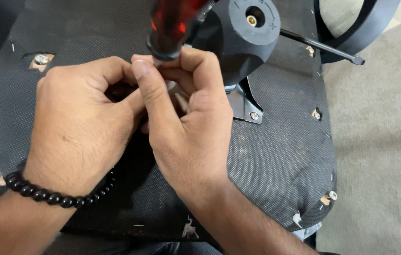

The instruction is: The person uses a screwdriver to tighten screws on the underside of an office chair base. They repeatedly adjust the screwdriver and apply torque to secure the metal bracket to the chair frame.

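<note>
- Screwdriver [174, 26], red translucent handle with a black collar: stands just left of the black round hub [245, 33], handle rising out of the top of the view toward the camera. Long axis near upright, tilted slightly; the shaft and tip are hidden behind the fingers.
- Right hand [188, 127]: directly below the handle, thumb and forefinger pressed together around the tool just under the collar. This hand is the nearer one; wrist runs in from lower right of the hub.
- Left hand [80, 127]: lower left of the hub, fingers curled inward, tips touching the right hand's thumb at the same spot. What it pinches, if anything, cannot be told.
- Black fabric underside of the chair seat [276, 156]: lies beneath both hands, with a metal bracket [245, 106] below the hub.
</note>
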